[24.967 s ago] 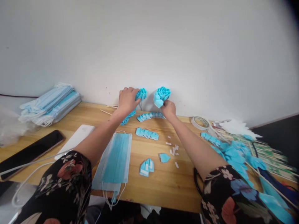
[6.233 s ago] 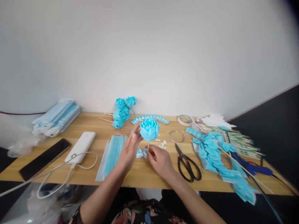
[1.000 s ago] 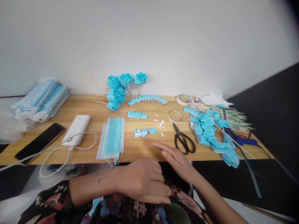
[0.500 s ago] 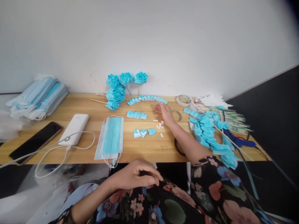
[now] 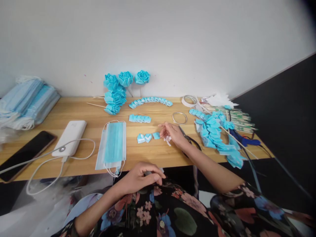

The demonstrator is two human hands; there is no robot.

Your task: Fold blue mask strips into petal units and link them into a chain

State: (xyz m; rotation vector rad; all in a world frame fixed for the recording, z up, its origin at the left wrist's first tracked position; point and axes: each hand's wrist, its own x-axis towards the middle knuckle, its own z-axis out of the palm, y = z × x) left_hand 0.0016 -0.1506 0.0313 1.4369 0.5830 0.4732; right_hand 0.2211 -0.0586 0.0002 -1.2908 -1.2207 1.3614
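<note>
My right hand (image 5: 174,135) hovers low over the tabletop, fingers loosely bent and apart, with nothing visible in it. Its fingertips are beside the rightmost small folded blue piece (image 5: 155,135), and it partly covers some tiny white strips (image 5: 168,141). Two more folded pieces, one with a white strip (image 5: 141,138), lie to the left. Black-handled scissors (image 5: 196,144) are partly hidden behind my right wrist. Near the table's front edge, over my lap, rests my left hand (image 5: 141,177), empty, thumb and fingers apart. Farther back are a short overlapping blue strip (image 5: 139,118) and a long curved one (image 5: 151,101).
Blue flowers on sticks (image 5: 125,79) stand by the wall. A blue face mask (image 5: 115,141), white power bank (image 5: 70,138), phone (image 5: 28,154) and mask stack (image 5: 32,102) are leftward. Rightward lie a thin ring (image 5: 179,118), tape roll (image 5: 189,101) and blue strips (image 5: 213,131).
My right hand has come nearer and slightly left, from beside the ring down to the small pieces and white strips. My left hand stays over my lap. The view has shifted somewhat.
</note>
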